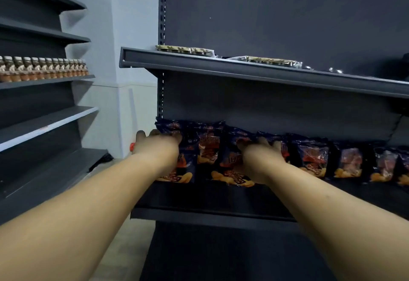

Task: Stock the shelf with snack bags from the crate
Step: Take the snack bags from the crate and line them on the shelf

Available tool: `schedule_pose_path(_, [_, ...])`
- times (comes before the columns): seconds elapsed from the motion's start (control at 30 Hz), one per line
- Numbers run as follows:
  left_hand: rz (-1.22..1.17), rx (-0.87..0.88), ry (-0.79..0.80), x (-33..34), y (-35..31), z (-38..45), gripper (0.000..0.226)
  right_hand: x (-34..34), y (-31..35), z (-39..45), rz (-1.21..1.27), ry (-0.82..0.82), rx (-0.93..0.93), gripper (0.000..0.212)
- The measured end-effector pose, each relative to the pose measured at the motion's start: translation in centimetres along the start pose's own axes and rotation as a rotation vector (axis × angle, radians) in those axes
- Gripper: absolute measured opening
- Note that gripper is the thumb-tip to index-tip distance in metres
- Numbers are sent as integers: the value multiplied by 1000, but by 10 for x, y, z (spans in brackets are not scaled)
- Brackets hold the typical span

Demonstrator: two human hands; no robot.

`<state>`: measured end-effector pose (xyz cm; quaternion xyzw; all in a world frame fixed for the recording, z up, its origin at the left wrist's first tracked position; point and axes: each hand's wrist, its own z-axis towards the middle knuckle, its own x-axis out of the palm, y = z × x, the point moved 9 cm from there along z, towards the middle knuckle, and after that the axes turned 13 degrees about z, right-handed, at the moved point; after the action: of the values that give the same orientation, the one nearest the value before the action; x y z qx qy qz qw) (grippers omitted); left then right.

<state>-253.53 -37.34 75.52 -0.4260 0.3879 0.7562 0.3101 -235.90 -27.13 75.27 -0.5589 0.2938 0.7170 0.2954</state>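
Both hands, left hand (158, 142) and right hand (263, 150), reach among upright snack bags (209, 148) on the shelf (210, 214), finger grip unclear; bags look light, puffy, crushable, best held by their edges.

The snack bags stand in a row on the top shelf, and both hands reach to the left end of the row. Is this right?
Not quite. The head view shows the snack bags standing on the lower shelf, under the top shelf. Left hand and right hand do reach the row's left end.
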Motion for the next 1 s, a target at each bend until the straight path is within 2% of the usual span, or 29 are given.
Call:
schedule_pose_path(0.13, [1, 30, 24, 28, 7, 42, 45, 13, 5, 40, -16, 79, 23, 60])
schedule_pose_path(0.27, [-65, 89, 71, 49, 5, 67, 53, 31, 20, 63, -15, 142, -34, 69])
schedule_pose_path(0.37, [-95, 97, 85, 63, 6, 82, 58, 42, 30, 81, -25, 139, -62, 72])
schedule_pose_path(0.47, [-90, 94, 97, 75, 8, 94, 62, 51, 36, 99, -26, 127, -61, 65])
schedule_pose_path(0.57, [-75, 96, 81, 82, 8, 106, 58, 60, 37, 115, -30, 137, -49, 62])
schedule_pose_path(0.83, [-112, 86, 46, 99, 3, 130, 46, 73, 32, 143, 7, 116, -34, 79])
schedule_pose_path(1.0, [-106, 76, 27, 108, 0, 138, 49, 78, 31, 151, 91, 52, -69, 82])
